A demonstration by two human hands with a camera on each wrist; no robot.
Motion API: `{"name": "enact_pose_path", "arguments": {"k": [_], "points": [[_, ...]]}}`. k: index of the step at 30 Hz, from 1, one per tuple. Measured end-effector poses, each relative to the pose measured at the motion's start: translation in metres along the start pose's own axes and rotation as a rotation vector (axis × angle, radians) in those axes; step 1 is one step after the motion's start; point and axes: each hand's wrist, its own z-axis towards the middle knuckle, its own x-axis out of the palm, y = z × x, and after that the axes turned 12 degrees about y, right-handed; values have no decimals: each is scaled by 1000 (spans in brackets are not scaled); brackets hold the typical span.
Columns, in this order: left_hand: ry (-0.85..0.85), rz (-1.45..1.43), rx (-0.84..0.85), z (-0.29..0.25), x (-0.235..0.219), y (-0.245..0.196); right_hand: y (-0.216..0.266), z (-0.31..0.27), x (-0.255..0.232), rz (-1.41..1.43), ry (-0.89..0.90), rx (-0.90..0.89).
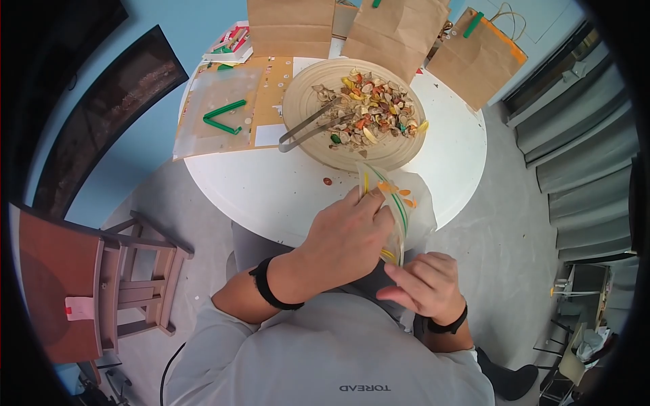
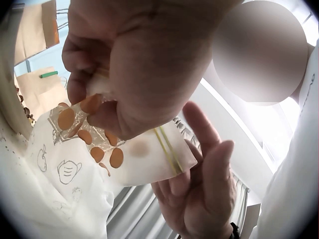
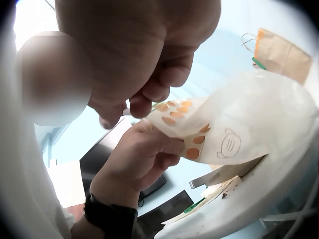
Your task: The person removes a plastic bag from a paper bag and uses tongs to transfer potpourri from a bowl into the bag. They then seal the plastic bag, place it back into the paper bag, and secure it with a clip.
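Note:
A translucent zip bag point(image 1: 418, 206) with orange oval marks hangs over the table's near edge. My left hand point(image 1: 349, 237) grips its upper part, fingers curled over the film, as the bag point(image 2: 144, 154) also shows in the left wrist view. Beside the zip end, my right hand point(image 1: 426, 287) faces the bag; in the left wrist view that hand point(image 2: 202, 186) has two digits spread apart while other fingers touch the bag's corner. Beyond the bag, metal tongs point(image 1: 308, 128) lie across a round wooden tray point(image 1: 301, 88) of dried, sliced pieces point(image 1: 379, 108).
Brown paper bags point(image 1: 291, 27) stand along the table's back, one point(image 1: 474, 61) with an orange rim at the right. At the left are a green clip point(image 1: 223, 111) on a flat clear bag point(image 1: 203, 135) and a white box point(image 1: 233, 44). A wooden chair point(image 1: 145, 284) stands left.

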Motion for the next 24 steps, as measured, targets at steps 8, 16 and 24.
{"name": "enact_pose_path", "arguments": {"k": [8,16,24], "points": [[76,-92,249,-1,-11,12,-7,12,-46,-224,115,19],[31,-91,273,-4,-13,1,6,16,-57,-430,-35,196],[-1,-76,228,7,8,10,-14,2,1,-150,-330,231]]}}
